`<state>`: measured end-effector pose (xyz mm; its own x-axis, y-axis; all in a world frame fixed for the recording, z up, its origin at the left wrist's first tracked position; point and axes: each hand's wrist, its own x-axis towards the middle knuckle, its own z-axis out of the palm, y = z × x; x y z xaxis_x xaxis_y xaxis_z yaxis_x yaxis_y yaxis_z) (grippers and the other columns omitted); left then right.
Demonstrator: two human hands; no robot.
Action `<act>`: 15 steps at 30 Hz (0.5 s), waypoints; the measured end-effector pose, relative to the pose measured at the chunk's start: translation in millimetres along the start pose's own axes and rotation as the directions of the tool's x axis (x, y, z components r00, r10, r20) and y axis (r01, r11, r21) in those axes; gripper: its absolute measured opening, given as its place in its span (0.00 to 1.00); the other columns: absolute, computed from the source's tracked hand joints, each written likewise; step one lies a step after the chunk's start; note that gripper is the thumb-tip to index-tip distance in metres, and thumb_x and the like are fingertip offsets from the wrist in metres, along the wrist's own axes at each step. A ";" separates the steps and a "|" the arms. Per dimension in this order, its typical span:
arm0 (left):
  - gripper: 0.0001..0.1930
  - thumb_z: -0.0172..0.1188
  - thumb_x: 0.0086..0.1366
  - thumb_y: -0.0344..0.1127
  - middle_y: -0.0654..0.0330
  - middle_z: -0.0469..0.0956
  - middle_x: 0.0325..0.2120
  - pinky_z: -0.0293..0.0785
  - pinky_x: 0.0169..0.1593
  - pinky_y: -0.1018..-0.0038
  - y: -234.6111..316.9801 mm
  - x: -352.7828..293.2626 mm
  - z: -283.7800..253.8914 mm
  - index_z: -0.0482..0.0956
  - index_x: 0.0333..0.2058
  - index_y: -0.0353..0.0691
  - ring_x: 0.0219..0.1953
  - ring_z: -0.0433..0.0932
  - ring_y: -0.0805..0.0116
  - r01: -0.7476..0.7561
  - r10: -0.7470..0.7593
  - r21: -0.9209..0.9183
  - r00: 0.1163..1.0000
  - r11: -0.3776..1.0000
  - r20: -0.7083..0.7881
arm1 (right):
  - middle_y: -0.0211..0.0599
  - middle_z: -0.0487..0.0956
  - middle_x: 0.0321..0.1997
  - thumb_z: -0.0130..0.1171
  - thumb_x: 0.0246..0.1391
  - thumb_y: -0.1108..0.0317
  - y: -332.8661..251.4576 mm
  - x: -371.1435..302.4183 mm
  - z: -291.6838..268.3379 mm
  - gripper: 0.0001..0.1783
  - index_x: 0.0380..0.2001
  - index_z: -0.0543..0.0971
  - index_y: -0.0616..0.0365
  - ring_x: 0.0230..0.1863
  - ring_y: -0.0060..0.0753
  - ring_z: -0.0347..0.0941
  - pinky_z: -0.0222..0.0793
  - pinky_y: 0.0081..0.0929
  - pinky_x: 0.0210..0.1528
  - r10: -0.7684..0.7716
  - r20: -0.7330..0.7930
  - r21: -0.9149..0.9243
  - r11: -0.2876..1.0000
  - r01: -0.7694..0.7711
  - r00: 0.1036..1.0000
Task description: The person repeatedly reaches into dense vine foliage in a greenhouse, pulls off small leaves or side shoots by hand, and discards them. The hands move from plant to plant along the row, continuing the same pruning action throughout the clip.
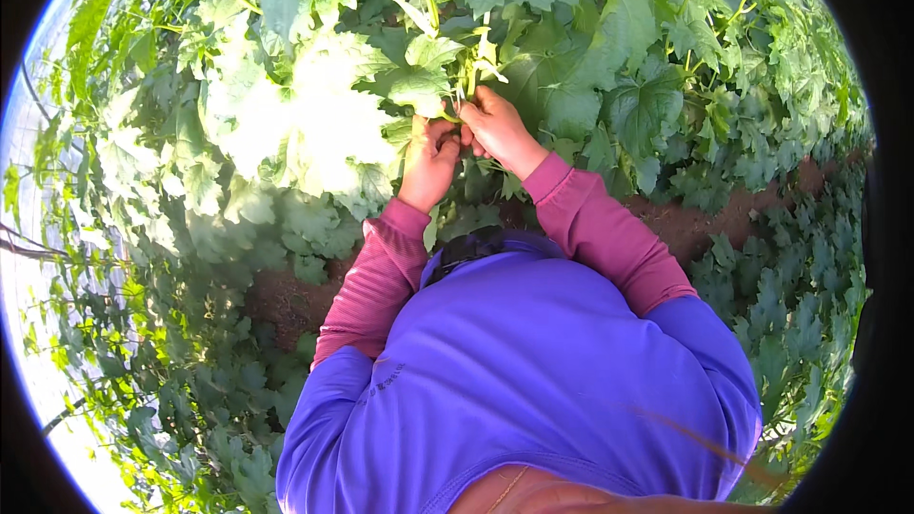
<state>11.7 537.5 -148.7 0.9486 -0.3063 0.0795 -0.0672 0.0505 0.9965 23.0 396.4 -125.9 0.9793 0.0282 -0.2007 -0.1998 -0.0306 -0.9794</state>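
My two hands meet at a vine stem [468, 76] among broad lobed green leaves, a little above the picture's middle. My left hand [430, 164] is closed, its fingertips up against the stem from the left. Close beside it, my right hand [499, 132] pinches with thumb and forefinger near a thin pale strand. What exactly lies in either pinch is too small to make out. A green leaf [419, 81] hangs just left of the fingers, and a pale flower-like piece [487, 67] shows right above them.
Dense leafy vines [647, 29] fill the far side, with thick stems at the top. Strong sunlight washes out leaves [314, 114] on the left. Brown soil [752, 214] shows between plant rows. Pale sheeting [29, 324] runs along the left edge, with dark thin lines against it.
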 end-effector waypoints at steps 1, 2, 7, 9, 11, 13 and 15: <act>0.17 0.46 0.62 0.21 0.59 0.73 0.32 0.70 0.32 0.80 -1.4 1.7 1.6 0.59 0.50 0.37 0.29 0.72 0.75 -0.001 0.001 0.002 1.000 1.000 -0.004 | 0.31 0.71 0.16 0.50 0.58 0.61 5.6 -0.4 -0.1 0.12 0.32 0.67 0.59 0.11 0.20 0.63 0.59 0.20 0.13 -0.030 -0.018 0.058 0.998 0.031 0.999; 0.19 0.45 0.61 0.21 0.59 0.74 0.33 0.70 0.31 0.80 -3.5 4.2 2.6 0.57 0.52 0.37 0.29 0.72 0.75 -0.002 0.002 0.004 1.000 1.000 -0.008 | 0.30 0.71 0.17 0.50 0.59 0.62 10.5 -0.4 0.4 0.11 0.32 0.67 0.59 0.12 0.19 0.63 0.58 0.20 0.14 -0.060 -0.038 0.115 0.991 0.064 0.997; 0.26 0.41 0.61 0.20 0.61 0.73 0.43 0.68 0.37 0.80 -12.6 13.6 0.2 0.54 0.59 0.42 0.35 0.72 0.75 0.068 -0.067 -0.003 0.995 0.998 0.069 | 0.28 0.69 0.20 0.47 0.61 0.66 25.5 -3.5 4.0 0.07 0.36 0.66 0.58 0.17 0.16 0.60 0.57 0.17 0.19 -0.084 -0.083 0.394 0.913 0.110 0.993; 0.25 0.42 0.61 0.21 0.61 0.73 0.43 0.68 0.37 0.80 -11.9 18.6 5.0 0.55 0.58 0.41 0.35 0.72 0.76 0.071 -0.066 -0.070 0.996 0.995 0.066 | 0.28 0.69 0.21 0.47 0.61 0.66 27.8 -4.2 3.0 0.07 0.37 0.67 0.59 0.19 0.16 0.61 0.58 0.17 0.20 -0.108 -0.097 0.480 0.866 0.142 0.989; 0.23 0.41 0.61 0.22 0.60 0.73 0.43 0.68 0.37 0.81 -8.9 19.1 9.4 0.60 0.56 0.40 0.35 0.72 0.76 0.078 -0.073 -0.107 0.996 0.991 0.048 | 0.28 0.69 0.25 0.46 0.61 0.68 33.4 -6.2 1.2 0.07 0.40 0.67 0.59 0.24 0.16 0.63 0.60 0.16 0.25 -0.119 -0.081 0.561 0.815 0.144 0.990; 0.21 0.41 0.61 0.22 0.59 0.73 0.43 0.68 0.37 0.80 -5.0 22.5 8.5 0.62 0.54 0.39 0.35 0.73 0.76 0.104 -0.097 -0.103 0.993 0.989 0.071 | 0.29 0.69 0.26 0.47 0.59 0.71 45.5 0.7 0.4 0.08 0.41 0.66 0.59 0.24 0.16 0.63 0.61 0.16 0.26 -0.187 -0.141 0.507 0.830 0.233 0.972; 0.19 0.41 0.61 0.23 0.57 0.74 0.42 0.69 0.36 0.80 -2.0 26.1 7.3 0.65 0.52 0.37 0.33 0.73 0.75 0.085 -0.079 -0.089 0.994 0.992 0.073 | 0.29 0.69 0.28 0.47 0.57 0.73 63.9 5.5 -1.8 0.10 0.42 0.66 0.59 0.24 0.16 0.63 0.62 0.17 0.27 -0.214 -0.182 0.385 0.883 0.270 0.960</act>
<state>34.4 522.4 -148.4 0.9259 -0.3778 0.0027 0.0413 0.1082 0.9933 15.7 392.8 -189.5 0.9887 -0.1485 0.0217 0.0752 0.3649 -0.9280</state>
